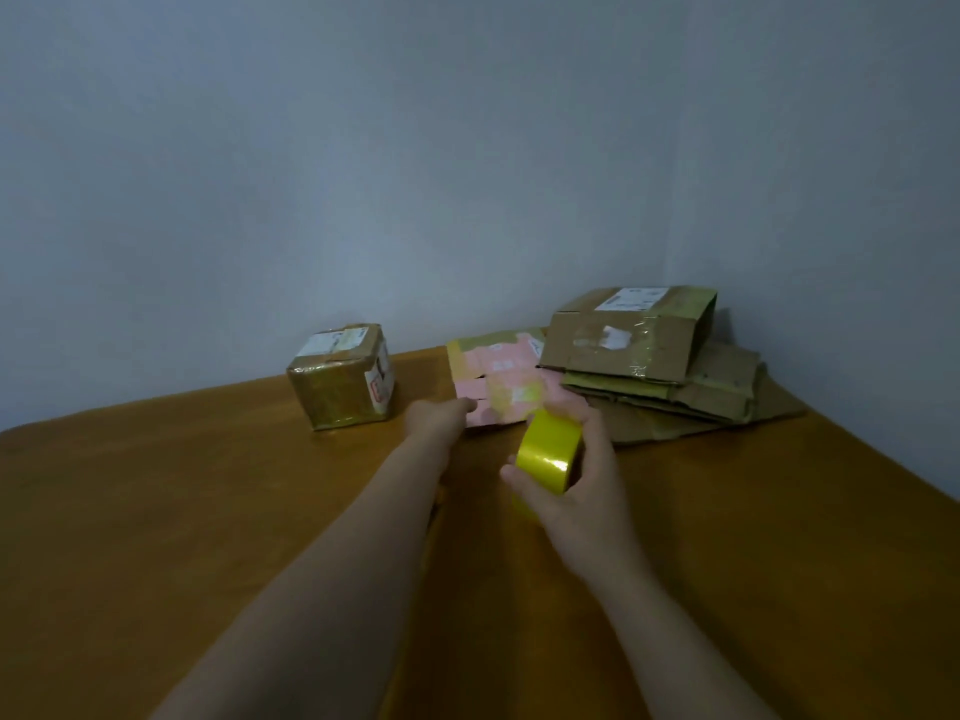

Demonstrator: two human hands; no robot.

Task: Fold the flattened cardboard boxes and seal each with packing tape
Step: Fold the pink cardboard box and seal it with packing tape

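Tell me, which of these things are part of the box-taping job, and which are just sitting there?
In the job: yellow tape roll in the right hand; pink flattened carton at the left hand; flattened cardboard pile.
Lying about: small taped box, apparently finished; wooden table.

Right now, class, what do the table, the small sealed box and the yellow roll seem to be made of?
Table: likely wood, smooth orange-brown surface with a dull sheen. Small sealed box: brown cardboard, wrapped in glossy tape. Yellow roll: probably plastic packing tape, given its bright glare.
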